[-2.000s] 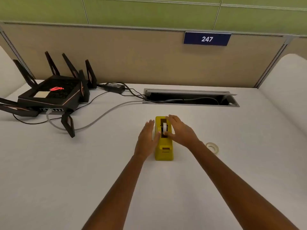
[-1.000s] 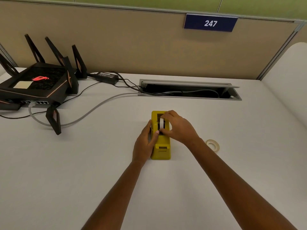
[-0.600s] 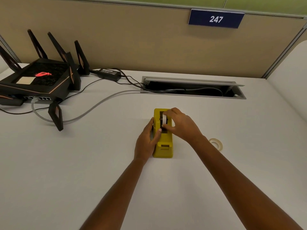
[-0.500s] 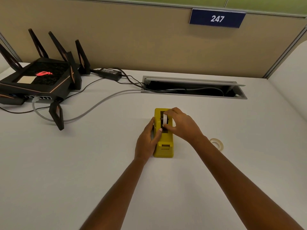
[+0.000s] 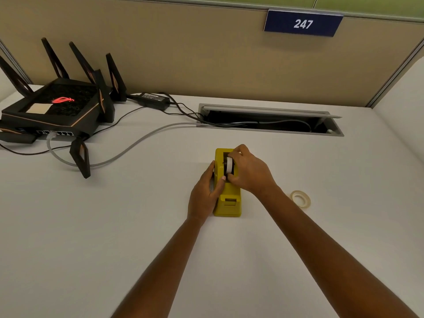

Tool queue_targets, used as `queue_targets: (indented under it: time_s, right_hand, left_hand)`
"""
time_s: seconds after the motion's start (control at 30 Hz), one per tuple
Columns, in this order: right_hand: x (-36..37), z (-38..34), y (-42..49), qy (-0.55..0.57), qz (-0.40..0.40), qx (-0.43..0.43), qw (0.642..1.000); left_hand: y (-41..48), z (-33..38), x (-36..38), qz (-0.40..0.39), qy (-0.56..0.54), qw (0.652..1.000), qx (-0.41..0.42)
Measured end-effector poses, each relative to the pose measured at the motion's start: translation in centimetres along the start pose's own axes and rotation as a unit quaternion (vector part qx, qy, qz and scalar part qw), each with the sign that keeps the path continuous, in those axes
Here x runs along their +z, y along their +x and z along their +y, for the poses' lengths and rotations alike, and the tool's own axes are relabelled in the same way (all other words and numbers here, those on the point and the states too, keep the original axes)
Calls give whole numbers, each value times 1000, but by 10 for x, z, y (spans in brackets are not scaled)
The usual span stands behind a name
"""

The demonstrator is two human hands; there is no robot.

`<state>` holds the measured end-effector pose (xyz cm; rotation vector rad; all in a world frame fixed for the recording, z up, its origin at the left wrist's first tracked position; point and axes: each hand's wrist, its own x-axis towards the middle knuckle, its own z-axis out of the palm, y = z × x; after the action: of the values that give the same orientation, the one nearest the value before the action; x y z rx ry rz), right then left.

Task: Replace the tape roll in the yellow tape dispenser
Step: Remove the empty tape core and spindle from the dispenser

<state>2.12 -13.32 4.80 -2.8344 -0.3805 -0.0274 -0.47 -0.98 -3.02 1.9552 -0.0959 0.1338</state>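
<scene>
Dispenser [image 5: 229,203] mid desk [image 5: 91,226], hands [image 5: 203,193] gripping it and roll [image 5: 229,165]

The left forearm [image 5: 160,260] and right forearm [image 5: 321,244], both bare, reached forward and drew closer together toward the hands. The left hand [image 5: 204,193] lay palm inward against the near-left flank of the yellow tape dispenser [image 5: 229,204]. Its fingers were curled along that side and its thumb was hooked up over the top edge, gripping it. Just beyond and right of it, the right hand [image 5: 250,171] sat knuckles up with the wrist slightly bent. It pinched the white tape roll [image 5: 229,165], forefinger arched over the roll's far side and thumb at its near side. The two thumb tips sat just beside each other; whether they touched could not be told.
</scene>
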Motion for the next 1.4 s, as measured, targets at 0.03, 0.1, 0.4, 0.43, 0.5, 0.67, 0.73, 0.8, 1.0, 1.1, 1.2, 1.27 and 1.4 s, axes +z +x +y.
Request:
queue_targets:
  time_s: [0.03,0.1,0.4,0.43,0.5,0.67,0.73,0.8,1.0,1.1,1.2,1.27,1.4]
  right_hand:
    - [0,0,1,-2,0,1,1000]
    - [-1,0,2,-3,-1,0,1000]
    - [-8,0,7,-8,-16,-4,1000]
    - [-8,-1,7,-11,-20,-5,1000]
    - [-9,-2,7,-19,-26,-6,999]
    - [-11,-4,5,-30,-27,-13,999]
    - [-12,-5,5,-32,-27,-14,999]
    - [-13,-6,5,-31,-27,-15,999]
    - [-16,-10,4,-16,-25,-16,999]
    - [-16,-10,2,-6,-16,-18,1000]
    - [-16,-10,1,2,-11,-19,1000]
    - [-16,-10,0,5,-8,-20,1000]
    - [-17,-10,-1,15,-3,-18,1000]
  left_hand:
    - [0,0,0,0,2,1000,-1]
    - [1,0,0,-1,4,1000,-4]
    - [2,-2,1,-3,7,1000,-11]
    - [2,-2,1,-2,7,1000,-11]
    - [1,-2,2,-2,8,1000,-13]
    - [1,-2,1,-4,3,1000,-13]
    - [1,-1,1,-4,3,1000,-14]
    - [1,-1,1,-3,3,1000,-14]
    - [0,2,0,-2,3,1000,-17]
    - [0,3,-1,-3,4,1000,-19]
    - [-1,4,-2,-4,4,1000,-19]
    - [-1,4,-2,-5,4,1000,-19]
    - [-1,6,-2,-7,2,1000,-25]
